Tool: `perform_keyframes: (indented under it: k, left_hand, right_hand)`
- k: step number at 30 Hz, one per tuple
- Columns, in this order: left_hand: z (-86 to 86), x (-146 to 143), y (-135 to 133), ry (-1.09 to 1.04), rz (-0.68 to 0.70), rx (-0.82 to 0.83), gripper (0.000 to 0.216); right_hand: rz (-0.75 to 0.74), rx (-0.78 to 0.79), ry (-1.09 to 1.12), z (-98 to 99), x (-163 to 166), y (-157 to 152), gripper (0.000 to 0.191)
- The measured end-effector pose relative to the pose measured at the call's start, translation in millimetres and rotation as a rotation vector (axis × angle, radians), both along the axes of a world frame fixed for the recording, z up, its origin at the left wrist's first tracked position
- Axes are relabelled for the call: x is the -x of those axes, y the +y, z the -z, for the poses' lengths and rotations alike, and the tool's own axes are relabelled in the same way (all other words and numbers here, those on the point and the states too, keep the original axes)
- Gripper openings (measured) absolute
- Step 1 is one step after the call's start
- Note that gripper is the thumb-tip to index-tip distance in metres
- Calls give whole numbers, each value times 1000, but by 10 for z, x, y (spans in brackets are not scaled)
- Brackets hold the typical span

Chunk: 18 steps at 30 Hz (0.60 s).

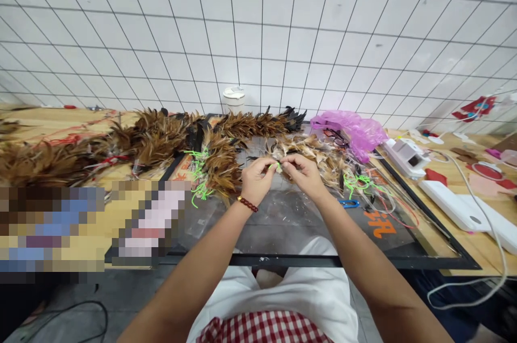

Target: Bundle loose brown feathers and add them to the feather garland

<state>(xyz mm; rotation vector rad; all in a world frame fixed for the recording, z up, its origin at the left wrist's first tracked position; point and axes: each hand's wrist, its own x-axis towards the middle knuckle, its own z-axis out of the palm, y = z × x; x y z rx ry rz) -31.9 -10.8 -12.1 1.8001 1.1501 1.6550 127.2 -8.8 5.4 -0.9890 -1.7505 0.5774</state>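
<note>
My left hand (256,179) and my right hand (304,172) meet over the dark table mat (283,224), fingers pinched together on a small bunch of brown feathers with a bright green tie (278,166) between them. A beaded bracelet (247,203) sits on my left wrist. Finished brown feather bundles (218,162) with green ties lie just left of my hands. Loose pale feathers (315,149) lie behind my right hand.
A long heap of brown feathers (100,144) runs along the left of the wooden table. A pink plastic bag (355,128), a blue clip (349,203), green ties (359,181), white devices (456,203) with a cable and a white cup (233,99) lie around.
</note>
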Motion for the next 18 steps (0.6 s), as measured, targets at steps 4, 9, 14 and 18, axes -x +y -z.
perform_keyframes:
  k: [4,9,14,18]
  left_hand:
    - [23,-11,19,23,12,29,13]
    - [58,-23,17,4,39,46,14]
    - [54,-31,9,-1,38,31,13]
    - [-7,-19,-16,47,15,-2,11]
  right_hand:
    - [-60,56,11,18,3,7,20]
    - [-24,106,-6,20,24,-24,19]
    - [-14,122,76,52,37,-16,19]
    - [-63,91,6,40,34,-16,18]
